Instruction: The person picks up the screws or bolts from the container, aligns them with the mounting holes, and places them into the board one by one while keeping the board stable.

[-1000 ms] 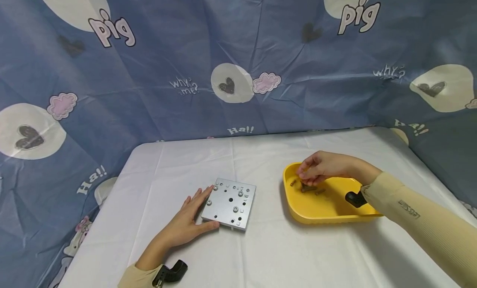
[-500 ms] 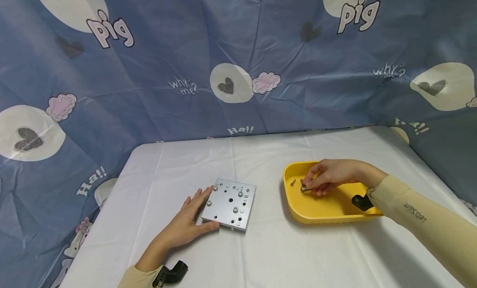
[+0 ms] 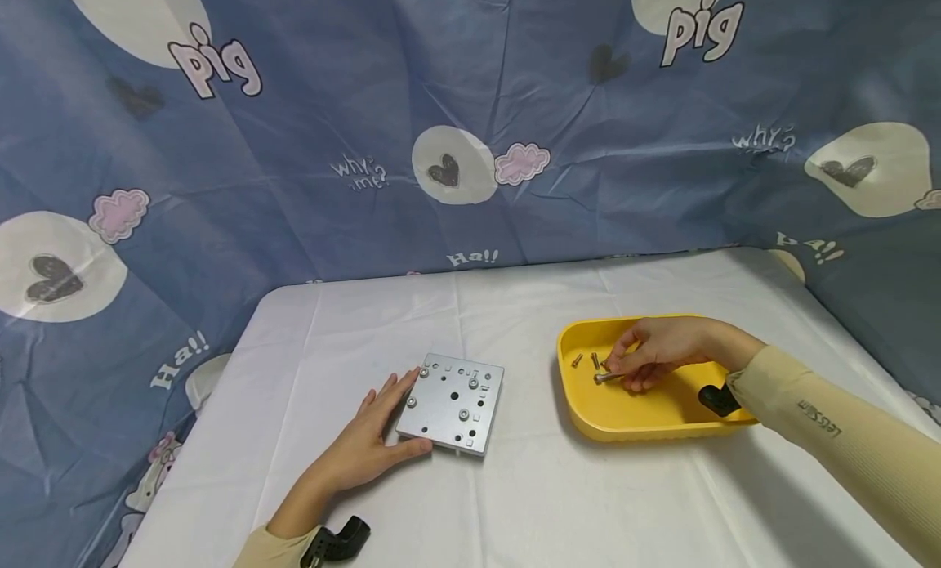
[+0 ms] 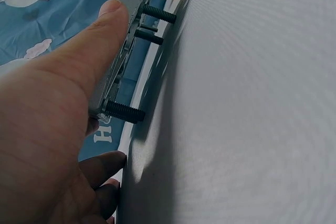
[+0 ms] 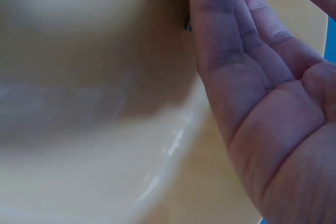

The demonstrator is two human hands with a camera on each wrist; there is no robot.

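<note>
Two hands worked at a white-covered bench [image 3: 529, 503]: the left hand [image 3: 367, 445], fingers spread flat, rested against the near-left edge of one square grey metal plate [image 3: 452, 403] at lower centre, while the right hand [image 3: 654, 351] pinched one silvery bolt [image 3: 607, 377] inside a yellow tray [image 3: 625, 417] at lower right. Two more small screws [image 3: 586, 360] lay loose in the tray's left part. The plate was drilled with many holes and carried several fitted fasteners; from the left wrist, three dark threaded ends [image 4: 124, 111] showed beneath it. Open cloth lay between plate and tray.
</note>
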